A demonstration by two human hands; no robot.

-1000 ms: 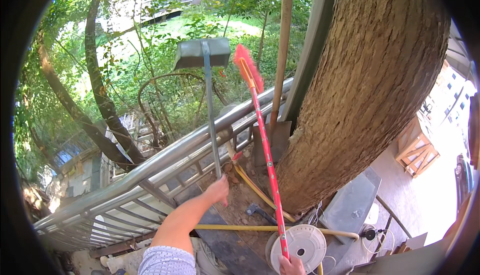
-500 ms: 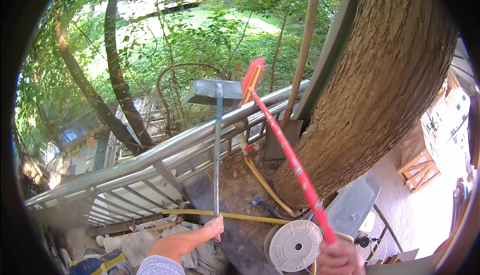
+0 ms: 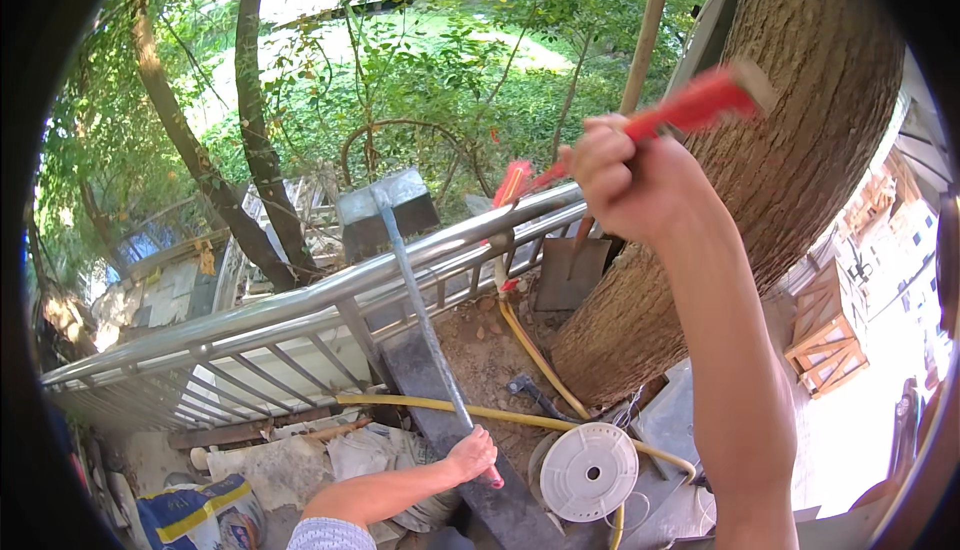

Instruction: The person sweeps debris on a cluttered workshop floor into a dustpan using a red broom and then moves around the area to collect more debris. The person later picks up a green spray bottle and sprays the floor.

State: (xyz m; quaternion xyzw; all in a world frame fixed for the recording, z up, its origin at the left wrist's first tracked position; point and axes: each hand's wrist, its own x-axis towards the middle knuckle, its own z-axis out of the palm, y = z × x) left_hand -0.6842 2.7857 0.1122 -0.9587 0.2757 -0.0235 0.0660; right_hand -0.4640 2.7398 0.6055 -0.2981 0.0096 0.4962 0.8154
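Note:
Near the bottom middle, my left hand [image 3: 470, 455] is closed round the lower end of a long-handled metal dustpan's handle. The grey dustpan [image 3: 388, 212] extends over the railing, its pan tilted on the far side. My right hand [image 3: 625, 175] is raised in front of the tree and grips the red handle of a broom. The handle's near end is blurred and sticks out to the right of my fist. The broom's red-orange head [image 3: 513, 185] points away over the railing, right of the pan.
A metal railing [image 3: 290, 312] crosses from left to centre. A thick tree trunk [image 3: 800, 100] stands right, with a shovel [image 3: 572, 275] beside it. Below lie a yellow hose [image 3: 480, 410], a white reel [image 3: 588, 470] and a sack [image 3: 200, 515]. A wooden crate [image 3: 828, 345] sits far right.
My right hand has risen from the lower right to above railing height, swinging the broom handle up. The dustpan's pan has shifted left and tipped, with my left hand slightly further right.

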